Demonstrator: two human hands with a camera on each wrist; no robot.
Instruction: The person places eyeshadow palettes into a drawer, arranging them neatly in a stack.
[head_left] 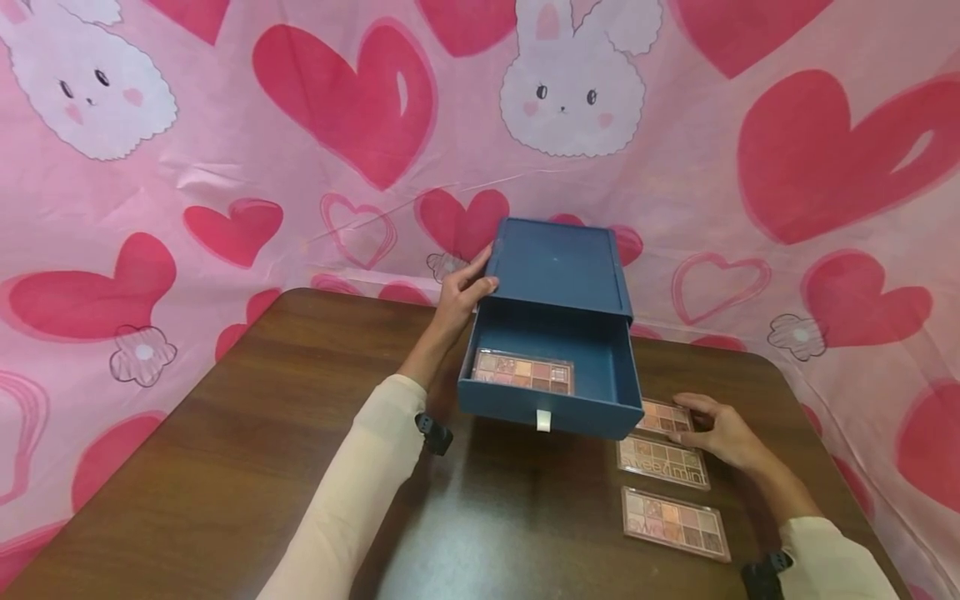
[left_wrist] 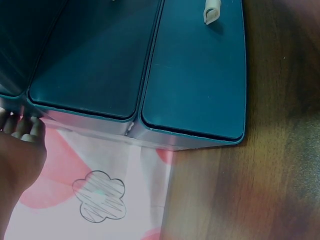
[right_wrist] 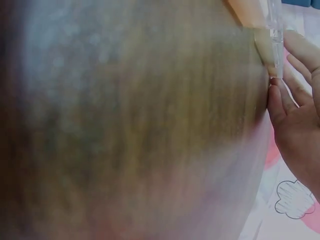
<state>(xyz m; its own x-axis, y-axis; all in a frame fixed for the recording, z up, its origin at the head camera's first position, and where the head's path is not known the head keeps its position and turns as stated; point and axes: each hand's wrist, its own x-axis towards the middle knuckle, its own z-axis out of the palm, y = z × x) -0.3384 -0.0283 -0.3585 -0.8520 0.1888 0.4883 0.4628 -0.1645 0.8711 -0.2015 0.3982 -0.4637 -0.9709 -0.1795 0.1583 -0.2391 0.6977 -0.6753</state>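
Note:
A blue drawer box (head_left: pixel 558 258) stands toward the back of the table, its top drawer (head_left: pixel 603 367) pulled out. One eyeshadow palette (head_left: pixel 521 371) lies inside that drawer, on its left side. My left hand (head_left: pixel 457 296) rests against the box's upper left side, thumb near the top edge; in the left wrist view its fingertips touch the side wall. At the right, my right hand (head_left: pixel 727 433) pinches the end of another palette (head_left: pixel 663 417), whose clear edge shows between thumb and fingers in the right wrist view. The drawer front partly hides this palette.
Two more palettes, one with lettering on its lid (head_left: pixel 663 462) and one nearest me (head_left: pixel 675 523), lie in a column on the brown wooden table (head_left: pixel 225 433). Lower drawers (left_wrist: pixel 195 75) sit under the open one. A pink cloth (head_left: pixel 465 167) with hearts and rabbits hangs behind.

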